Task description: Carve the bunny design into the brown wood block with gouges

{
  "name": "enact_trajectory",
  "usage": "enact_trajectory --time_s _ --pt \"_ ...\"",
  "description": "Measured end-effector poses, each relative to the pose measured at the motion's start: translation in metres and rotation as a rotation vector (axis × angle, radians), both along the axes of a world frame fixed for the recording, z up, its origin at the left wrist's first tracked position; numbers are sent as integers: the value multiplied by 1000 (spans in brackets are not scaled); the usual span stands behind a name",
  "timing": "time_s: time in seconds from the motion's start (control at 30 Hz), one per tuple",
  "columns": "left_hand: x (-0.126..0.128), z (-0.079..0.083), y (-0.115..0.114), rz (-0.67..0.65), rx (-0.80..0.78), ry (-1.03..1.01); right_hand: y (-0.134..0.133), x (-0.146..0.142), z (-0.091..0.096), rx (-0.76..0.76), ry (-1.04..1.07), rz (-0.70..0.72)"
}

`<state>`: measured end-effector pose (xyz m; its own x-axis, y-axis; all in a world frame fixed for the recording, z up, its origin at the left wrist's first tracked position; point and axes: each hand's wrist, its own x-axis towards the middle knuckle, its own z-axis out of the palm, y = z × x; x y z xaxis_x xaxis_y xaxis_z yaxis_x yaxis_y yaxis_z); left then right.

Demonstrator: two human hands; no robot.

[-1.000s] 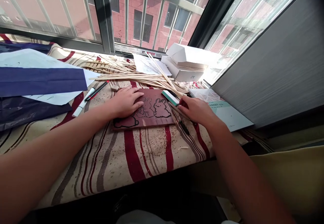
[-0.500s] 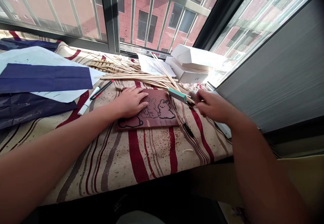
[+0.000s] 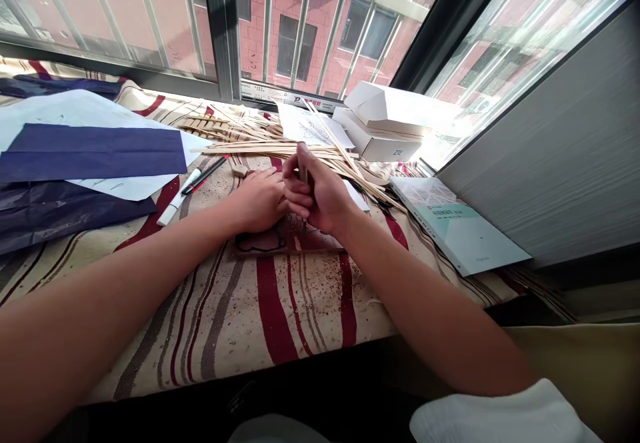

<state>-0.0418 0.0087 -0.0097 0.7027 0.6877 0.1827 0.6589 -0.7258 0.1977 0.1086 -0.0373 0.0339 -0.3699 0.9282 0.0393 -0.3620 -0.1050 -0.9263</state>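
A slim metal carving tool (image 3: pixel 302 173) stands nearly upright, its long axis close to vertical, with its tip pointing down toward the dark red carving block (image 3: pixel 320 243) lying on the striped cloth (image 3: pixel 240 316). The right hand (image 3: pixel 317 193) is closed around the tool's shaft with curled fingers. The left hand (image 3: pixel 257 199) lies open and flat on the block, holding nothing, just beside the right hand.

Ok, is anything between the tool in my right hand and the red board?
Nothing visible: the tool held in the right hand points straight down, its tip apparently at the board, with the left hand resting beside it.
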Motion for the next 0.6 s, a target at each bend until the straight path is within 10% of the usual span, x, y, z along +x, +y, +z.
enact_trajectory --time_s 0.33,0.6 --pt "1 -1 3 -1 34 51 -8 -16 -11 62 38 -228" --pt "2 1 -1 44 28 110 -3 -8 -8 29 127 -130"
